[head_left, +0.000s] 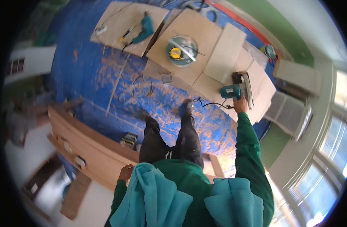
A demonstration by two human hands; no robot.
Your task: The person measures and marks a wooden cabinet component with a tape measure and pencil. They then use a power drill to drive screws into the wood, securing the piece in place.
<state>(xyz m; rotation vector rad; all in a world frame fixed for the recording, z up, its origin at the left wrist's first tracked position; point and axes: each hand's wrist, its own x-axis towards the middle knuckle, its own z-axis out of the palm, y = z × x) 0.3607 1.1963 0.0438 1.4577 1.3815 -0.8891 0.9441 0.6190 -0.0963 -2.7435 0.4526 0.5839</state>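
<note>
My right hand (240, 104) is closed around the rear handle of a teal circular saw (231, 91), at the right side of the pale boards. The saw's long metal base (249, 90) lies along the board (259, 89), and its black cord (209, 103) loops off to the left. My left hand (125, 172) is low at my left side, against the edge of a long wooden piece (94, 142). It appears to hold nothing, its fingers loosely apart and partly hidden by the teal cloth (154, 193) hanging over my front.
A round tub (181, 57) with a yellow tape measure (175, 53) sits on the middle board. Farther left, a teal drill (144, 30) lies on another board (114, 19). Sawdust covers the blue floor sheet (120, 83). A blurred person (24, 121) is at far left; windows (332, 145) line the right.
</note>
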